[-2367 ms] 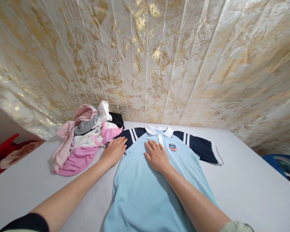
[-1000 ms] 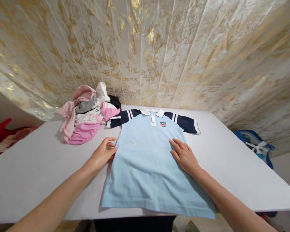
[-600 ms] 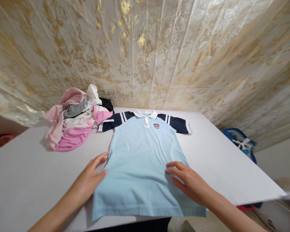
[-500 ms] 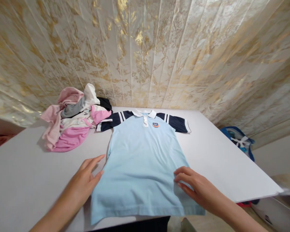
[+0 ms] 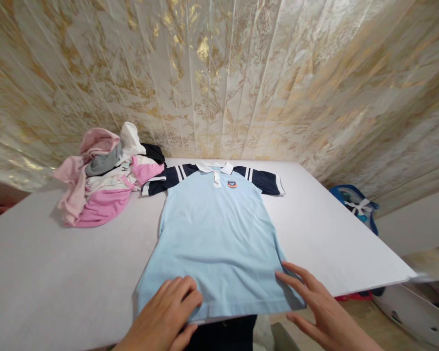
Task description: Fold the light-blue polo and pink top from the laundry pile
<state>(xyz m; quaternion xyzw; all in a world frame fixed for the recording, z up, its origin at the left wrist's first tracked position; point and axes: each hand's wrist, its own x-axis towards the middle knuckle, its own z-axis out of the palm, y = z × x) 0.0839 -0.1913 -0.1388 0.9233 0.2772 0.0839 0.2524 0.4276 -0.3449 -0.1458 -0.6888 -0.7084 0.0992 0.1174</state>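
Note:
A light blue polo shirt (image 5: 215, 239) with navy sleeves, a white collar and a small chest badge lies flat, front up, on a white table (image 5: 58, 273). Its hem reaches the table's near edge. My left hand (image 5: 166, 314) rests on the hem at the shirt's lower left, fingers stretched out and close together. My right hand (image 5: 320, 304) lies at the lower right corner of the hem with fingers spread, partly past the table edge. Neither hand holds anything.
A heap of pink, white and grey clothes (image 5: 104, 187) sits at the table's back left, touching the shirt's left sleeve. A gold-and-white patterned wall (image 5: 223, 78) stands behind. A blue bag (image 5: 354, 204) lies on the floor at the right.
Both hands have slid down the shirt from the chest and sides to the hem at the near edge. The view has pulled back from the table.

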